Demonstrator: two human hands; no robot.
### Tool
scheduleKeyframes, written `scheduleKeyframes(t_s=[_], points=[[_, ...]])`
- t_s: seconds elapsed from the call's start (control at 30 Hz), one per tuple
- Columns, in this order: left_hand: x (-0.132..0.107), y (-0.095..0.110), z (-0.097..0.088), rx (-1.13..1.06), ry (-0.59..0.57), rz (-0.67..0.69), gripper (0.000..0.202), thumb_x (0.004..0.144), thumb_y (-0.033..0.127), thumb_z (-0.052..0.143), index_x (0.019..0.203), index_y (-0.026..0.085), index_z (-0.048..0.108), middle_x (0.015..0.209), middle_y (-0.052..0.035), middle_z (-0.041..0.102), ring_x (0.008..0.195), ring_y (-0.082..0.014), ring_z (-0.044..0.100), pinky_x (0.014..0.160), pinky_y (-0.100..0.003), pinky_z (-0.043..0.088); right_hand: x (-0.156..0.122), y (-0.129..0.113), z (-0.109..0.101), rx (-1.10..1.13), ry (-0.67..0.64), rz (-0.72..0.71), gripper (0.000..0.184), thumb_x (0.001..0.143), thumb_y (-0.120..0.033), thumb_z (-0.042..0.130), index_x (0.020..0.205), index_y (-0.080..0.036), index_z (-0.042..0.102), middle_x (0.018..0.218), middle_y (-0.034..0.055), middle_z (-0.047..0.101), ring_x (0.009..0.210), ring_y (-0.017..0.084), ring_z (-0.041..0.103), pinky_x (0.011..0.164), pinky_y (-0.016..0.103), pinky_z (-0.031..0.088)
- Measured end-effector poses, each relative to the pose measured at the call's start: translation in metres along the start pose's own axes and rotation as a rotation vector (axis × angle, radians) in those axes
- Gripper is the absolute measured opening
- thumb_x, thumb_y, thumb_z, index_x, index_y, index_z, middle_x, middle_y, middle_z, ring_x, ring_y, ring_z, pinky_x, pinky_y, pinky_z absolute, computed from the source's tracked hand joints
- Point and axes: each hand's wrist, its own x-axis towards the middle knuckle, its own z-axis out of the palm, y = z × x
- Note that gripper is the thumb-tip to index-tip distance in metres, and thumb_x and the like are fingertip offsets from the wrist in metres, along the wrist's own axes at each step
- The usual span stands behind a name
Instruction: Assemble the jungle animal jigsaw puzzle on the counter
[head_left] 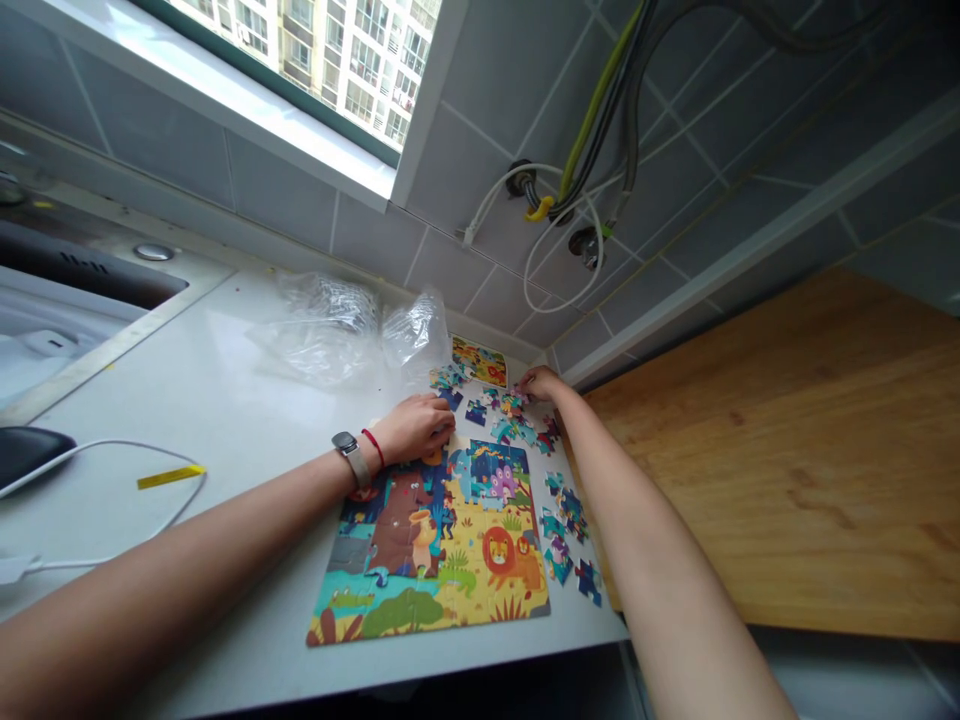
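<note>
A partly assembled jungle jigsaw puzzle (431,560) lies on the white countertop (225,380), showing a lion and a bear-like figure, with gaps along its top edge. My left hand (411,428), wearing a watch and a red band, rests at that top edge, its fingertips by the pieces. My right hand (538,383) reaches beyond the puzzle, its fingers on a cluster of loose puzzle pieces (512,403). Whether those fingers pinch a piece is hidden. More loose pieces (564,530) lie right of the puzzle. A small picture card (480,361) stands behind them.
A crumpled clear plastic bag (345,330) lies behind the puzzle, near a steel sink (75,300) at the left. A white cable (135,450) and a yellow strip (171,477) lie on the counter. A wooden board (772,450) extends right, below tiled wall with pipes.
</note>
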Motion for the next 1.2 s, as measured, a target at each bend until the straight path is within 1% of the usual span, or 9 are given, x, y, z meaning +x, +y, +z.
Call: scheduleKeyframes(t_s=[0.13, 0.2, 0.27, 0.4, 0.5, 0.57, 0.67, 0.8, 1.2], points=[[0.000, 0.000, 0.000, -0.004, -0.004, 0.010, 0.026, 0.103, 0.027, 0.053, 0.085, 0.018, 0.071, 0.089, -0.0067, 0.069, 0.084, -0.0204, 0.062, 0.078, -0.032, 0.048, -0.027, 0.020, -0.008, 0.148, 0.088, -0.012, 0.034, 0.101, -0.037, 0.067, 0.129, -0.017, 0.065, 0.128, 0.0110, 0.067, 0.107, 0.024, 0.069, 0.091, 0.044, 0.061], [0.000, 0.000, 0.001, -0.004, -0.003, 0.013, 0.025, 0.103, 0.026, 0.054, 0.085, 0.018, 0.071, 0.090, -0.0069, 0.069, 0.084, -0.0208, 0.062, 0.078, -0.033, 0.048, -0.050, 0.034, -0.007, 0.249, 0.148, -0.023, 0.030, 0.099, -0.038, 0.068, 0.116, -0.013, 0.068, 0.104, 0.0110, 0.073, 0.089, 0.023, 0.072, 0.076, 0.037, 0.062], [-0.001, 0.000, 0.001, 0.000, -0.005, 0.019, 0.025, 0.102, 0.025, 0.054, 0.085, 0.019, 0.070, 0.090, -0.0070, 0.069, 0.084, -0.0214, 0.061, 0.078, -0.033, 0.049, -0.080, 0.050, -0.002, 0.356, 0.193, -0.043, 0.034, 0.093, -0.043, 0.072, 0.111, -0.015, 0.068, 0.082, 0.0051, 0.071, 0.074, 0.021, 0.071, 0.061, 0.030, 0.059], [-0.001, -0.001, 0.002, 0.009, -0.010, 0.030, 0.024, 0.102, 0.025, 0.053, 0.086, 0.019, 0.070, 0.090, -0.0071, 0.069, 0.085, -0.0215, 0.062, 0.080, -0.033, 0.049, -0.153, 0.080, 0.024, 0.523, 0.206, -0.087, 0.064, 0.074, -0.055, 0.083, 0.125, -0.020, 0.064, 0.071, -0.0036, 0.066, 0.064, 0.018, 0.069, 0.054, 0.026, 0.056], [-0.001, -0.002, 0.002, 0.006, -0.015, 0.041, 0.025, 0.103, 0.025, 0.053, 0.086, 0.019, 0.070, 0.091, -0.0072, 0.069, 0.085, -0.0211, 0.062, 0.080, -0.033, 0.049, -0.199, 0.096, 0.051, 0.731, 0.158, -0.076, 0.066, 0.068, -0.059, 0.087, 0.117, -0.018, 0.072, 0.071, -0.0017, 0.066, 0.062, 0.017, 0.068, 0.054, 0.026, 0.056], [-0.001, -0.003, 0.001, -0.003, -0.016, 0.048, 0.025, 0.103, 0.026, 0.052, 0.087, 0.019, 0.071, 0.091, -0.0075, 0.069, 0.083, -0.0209, 0.062, 0.079, -0.033, 0.050, -0.218, 0.102, 0.068, 0.815, 0.177, -0.040, 0.065, 0.066, -0.061, 0.089, 0.112, -0.017, 0.073, 0.073, 0.0006, 0.069, 0.064, 0.018, 0.070, 0.054, 0.026, 0.057], [-0.001, -0.003, 0.001, -0.022, -0.011, 0.055, 0.026, 0.103, 0.026, 0.051, 0.088, 0.018, 0.072, 0.091, -0.0083, 0.070, 0.083, -0.0211, 0.062, 0.079, -0.034, 0.051, -0.229, 0.105, 0.087, 0.845, 0.208, -0.046, 0.062, 0.066, -0.063, 0.088, 0.107, -0.019, 0.072, 0.073, 0.0023, 0.070, 0.063, 0.019, 0.070, 0.051, 0.026, 0.054], [-0.001, -0.004, 0.003, -0.033, -0.010, 0.066, 0.026, 0.103, 0.026, 0.051, 0.091, 0.018, 0.073, 0.093, -0.0083, 0.070, 0.084, -0.0214, 0.063, 0.080, -0.034, 0.051, -0.226, 0.106, 0.099, 0.805, 0.239, -0.068, 0.057, 0.068, -0.061, 0.086, 0.105, -0.020, 0.072, 0.069, 0.0007, 0.065, 0.056, 0.018, 0.064, 0.038, 0.023, 0.043], [-0.001, -0.003, 0.002, -0.044, -0.016, 0.052, 0.024, 0.102, 0.025, 0.053, 0.091, 0.018, 0.073, 0.094, -0.0084, 0.070, 0.085, -0.0207, 0.063, 0.081, -0.033, 0.051, -0.217, 0.106, 0.095, 0.685, 0.199, -0.059, 0.052, 0.071, -0.055, 0.080, 0.108, -0.020, 0.074, 0.067, -0.0023, 0.060, 0.044, 0.011, 0.048, 0.037, 0.025, 0.041]])
